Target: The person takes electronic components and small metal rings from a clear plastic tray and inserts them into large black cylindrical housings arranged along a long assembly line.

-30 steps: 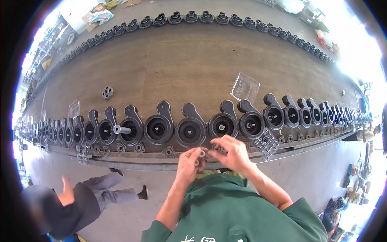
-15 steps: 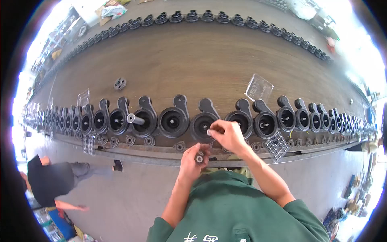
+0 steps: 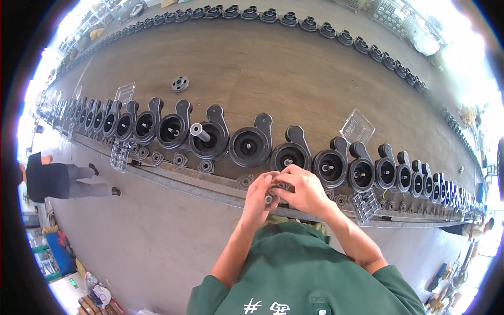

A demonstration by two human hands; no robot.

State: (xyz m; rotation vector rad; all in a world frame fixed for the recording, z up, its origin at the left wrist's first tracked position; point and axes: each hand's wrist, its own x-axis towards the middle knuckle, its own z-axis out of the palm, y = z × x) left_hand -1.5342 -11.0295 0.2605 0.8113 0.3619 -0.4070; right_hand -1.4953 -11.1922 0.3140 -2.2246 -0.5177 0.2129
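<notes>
My left hand (image 3: 258, 197) is closed, holding several small parts in its curled fingers; a small metal ring (image 3: 269, 199) with a dark hole shows among them. My right hand (image 3: 303, 190) meets it, thumb and fingertips bent together against the left fingers. What the right fingertips pinch, if anything, is hidden. Just beyond both hands stands a black round housing (image 3: 294, 152) with a side arm and a small metal shaft inside. Left of it is another black housing (image 3: 250, 147), its centre shaft showing. A steel cylinder (image 3: 200, 132) rests tilted in the housing farther left.
Similar housings curve away both ways along the bench edge, flat flanges (image 3: 206, 166) lying before them. Clear plastic trays (image 3: 358, 126) and a round disc (image 3: 180, 83) lie on the brown bench (image 3: 220, 68). Black parts (image 3: 269, 16) line its far side. A person (image 3: 50, 176) is on the left.
My right hand has come back from over a housing to the left hand, and their fingers now meet. The view has turned, and the person at left appears farther up.
</notes>
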